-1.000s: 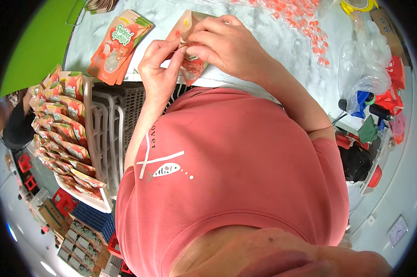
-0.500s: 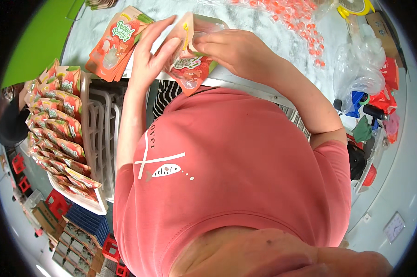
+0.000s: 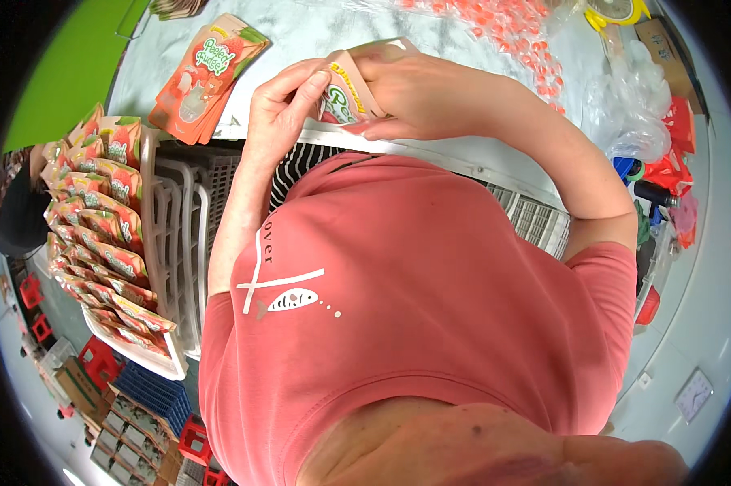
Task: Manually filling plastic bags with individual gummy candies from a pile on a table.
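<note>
Both my hands hold one printed candy pouch [image 3: 347, 95] at the front edge of the white table. My left hand [image 3: 284, 101] pinches the pouch's left side between thumb and fingers. My right hand [image 3: 418, 93] grips its right side, the thumb below and the other fingers partly hidden behind or inside the pouch. The pouch is tilted, and its lower part is covered by my hands. To the left of my hands lies a fanned stack of flat pouches [image 3: 203, 81]. Farther right, many small red-and-white wrapped candies [image 3: 519, 36] are spread over the table.
At my left, a white crate [image 3: 142, 356] holds rows of filled pouches [image 3: 106, 219], with pale stacked crates [image 3: 179, 243] beside it. A yellow-rimmed scale [image 3: 616, 12] stands at the far right. Clear plastic bags [image 3: 628, 105] and red packages [image 3: 679, 130] lie along the right side.
My right hand has turned and closed on the pouch's right side. The pouch has tilted and shifted up, away from my body. My left hand has gone from spread fingers to a pinch.
</note>
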Demonstrator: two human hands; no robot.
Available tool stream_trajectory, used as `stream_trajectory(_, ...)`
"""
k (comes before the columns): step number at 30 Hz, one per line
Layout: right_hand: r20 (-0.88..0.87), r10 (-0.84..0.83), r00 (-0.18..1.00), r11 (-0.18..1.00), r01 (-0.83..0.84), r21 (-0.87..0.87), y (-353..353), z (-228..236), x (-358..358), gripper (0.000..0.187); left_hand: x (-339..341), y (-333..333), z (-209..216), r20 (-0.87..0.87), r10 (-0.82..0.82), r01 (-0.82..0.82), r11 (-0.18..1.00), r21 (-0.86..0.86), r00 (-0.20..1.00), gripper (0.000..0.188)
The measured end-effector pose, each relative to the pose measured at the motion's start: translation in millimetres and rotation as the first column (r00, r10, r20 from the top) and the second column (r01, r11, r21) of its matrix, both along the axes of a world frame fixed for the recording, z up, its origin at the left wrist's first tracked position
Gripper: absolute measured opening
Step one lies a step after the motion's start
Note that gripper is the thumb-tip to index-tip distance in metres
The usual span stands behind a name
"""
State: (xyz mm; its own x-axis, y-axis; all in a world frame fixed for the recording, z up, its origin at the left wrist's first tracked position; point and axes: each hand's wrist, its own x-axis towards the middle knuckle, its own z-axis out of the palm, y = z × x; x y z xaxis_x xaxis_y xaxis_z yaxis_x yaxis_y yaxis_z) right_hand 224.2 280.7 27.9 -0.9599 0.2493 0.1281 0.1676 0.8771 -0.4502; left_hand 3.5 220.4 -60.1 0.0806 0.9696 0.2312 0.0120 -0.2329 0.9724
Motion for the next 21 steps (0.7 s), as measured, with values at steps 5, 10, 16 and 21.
stream_trajectory(5, 0.129, -0.094, 0.987, 0.995, 0.088, 0.045, -7, 22, 4, 0.039, -4, -6, 7, 0.006, 0.065, -0.064, 0.994, -0.091, 0.998, 0.023)
stream_trajectory(10, 0.301, 0.02, 0.954, 0.995, 0.009, -0.097, 4, 20, -12, 0.042, 9, -8, 8, 0.001, 0.03, -0.03, 0.999, -0.027, 1.0, 0.023)
stream_trajectory(16, 0.188, 0.003, 0.982, 1.0, 0.002, -0.027, -2, 22, -5, 0.029, 0, -9, 1, 0.044, 0.115, -0.109, 0.986, -0.125, 0.992, 0.025)
stream_trajectory(21, 0.379, 0.063, 0.923, 0.996, -0.035, -0.079, 2, 32, -15, 0.024, 2, -10, 1, 0.055, 0.096, -0.092, 0.993, -0.069, 0.994, 0.024)
